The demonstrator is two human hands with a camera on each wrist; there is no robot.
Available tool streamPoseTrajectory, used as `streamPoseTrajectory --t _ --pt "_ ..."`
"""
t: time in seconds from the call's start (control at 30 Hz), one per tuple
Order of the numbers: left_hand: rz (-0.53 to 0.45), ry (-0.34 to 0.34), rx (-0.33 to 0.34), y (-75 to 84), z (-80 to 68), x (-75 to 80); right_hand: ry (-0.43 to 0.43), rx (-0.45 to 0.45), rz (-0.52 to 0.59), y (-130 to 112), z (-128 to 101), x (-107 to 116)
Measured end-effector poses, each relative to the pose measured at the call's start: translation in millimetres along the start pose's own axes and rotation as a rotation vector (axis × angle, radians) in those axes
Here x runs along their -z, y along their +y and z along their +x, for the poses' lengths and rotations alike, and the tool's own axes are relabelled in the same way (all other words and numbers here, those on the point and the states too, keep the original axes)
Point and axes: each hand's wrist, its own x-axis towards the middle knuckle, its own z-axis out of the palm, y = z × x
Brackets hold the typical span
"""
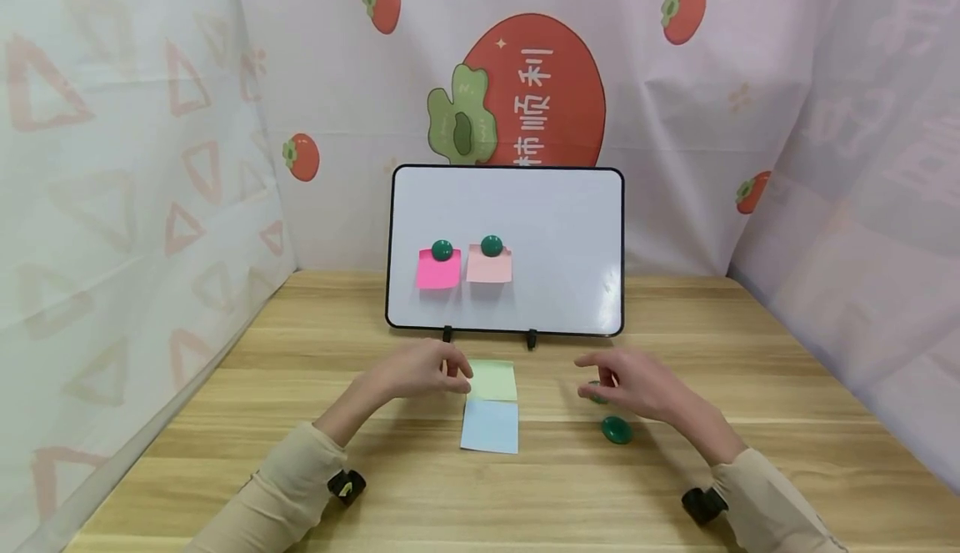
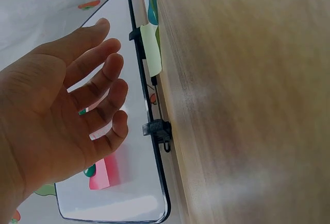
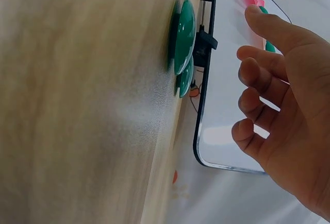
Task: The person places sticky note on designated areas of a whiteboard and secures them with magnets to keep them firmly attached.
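My left hand [image 1: 423, 369], fingers loosely bent and nothing in them, hovers at the left edge of a pale green sticky note [image 1: 497, 380]. Just below that note lies a light blue sticky note [image 1: 490, 428] on the table. On the right, my right hand [image 1: 637, 382] hangs above the table with thumb and fingers apart, also holding nothing. One round green magnet [image 1: 617, 430] lies just below it; a second green magnet [image 1: 597, 393] is partly hidden by its fingers. Both magnets show beside the hand in the right wrist view.
Behind the hands a whiteboard [image 1: 566, 236] stands on black clip feet [image 1: 532, 339]. On it, green magnets [image 1: 442, 250] hold a bright pink note [image 1: 438, 273] and a pale pink note [image 1: 489, 268]. Printed cloth [image 1: 337, 228] encloses the wooden table [image 1: 720, 328].
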Motion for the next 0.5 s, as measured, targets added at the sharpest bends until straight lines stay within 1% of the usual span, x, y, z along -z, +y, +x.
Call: streamPoseTrajectory --t 0.17,0.3,0.4,0.5 --pt "-0.018 -0.037 -0.032 -2.2 1.7 -2.3 -0.024 0.013 0.042 1.3 -4.3 -0.5" --pt "-0.015 -0.097 -0.062 -0.3 1.9 -2.6 -0.050 0.007 0.057 1.4 -8.9 0.8" --pt "-0.033 -0.141 -0.088 1.4 1.6 -4.1 -0.079 0.003 0.071 1.6 -12.4 1.9" --pt "-0.049 -0.166 -0.105 2.7 1.7 -6.1 -0.096 0.005 0.082 2.4 -15.9 2.9"
